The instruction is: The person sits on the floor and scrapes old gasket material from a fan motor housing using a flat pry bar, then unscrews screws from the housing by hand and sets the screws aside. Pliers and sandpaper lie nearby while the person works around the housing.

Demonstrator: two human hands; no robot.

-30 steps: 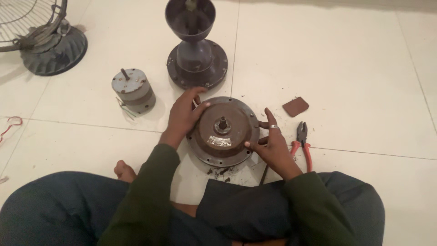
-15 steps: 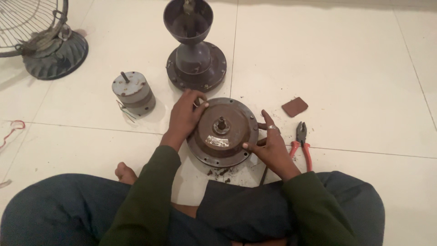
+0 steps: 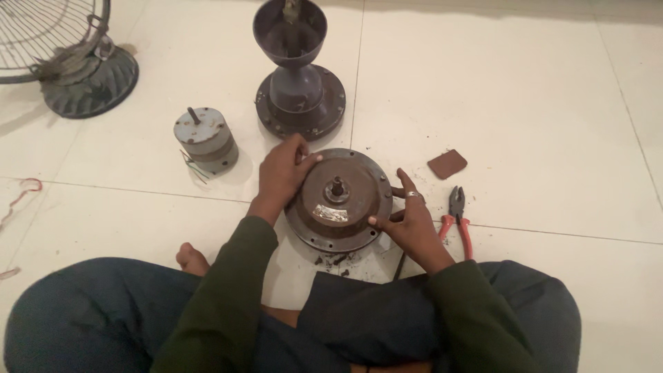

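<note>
A round brown metal motor housing (image 3: pixel 338 200) with a short centre shaft and a small foil label lies on the white tiled floor in front of my crossed legs. My left hand (image 3: pixel 283 171) grips its upper left rim. On the opposite side my right hand (image 3: pixel 407 221), with a ring on one finger, holds the lower right rim, thumb resting on the top face. Several small dark bits lie on the floor just below the housing.
Red-handled pliers (image 3: pixel 457 215) lie right of my right hand, a small brown rectangular piece (image 3: pixel 447 164) beyond them. A dark funnel-shaped fan housing (image 3: pixel 298 76) stands behind, a grey motor with wires (image 3: pixel 205 139) to its left, a wire fan guard on a dark base (image 3: pixel 72 59) far left.
The round housing has been turned slightly between my hands; the label now sits at the lower front. Both hands kept their grip on the rim.
</note>
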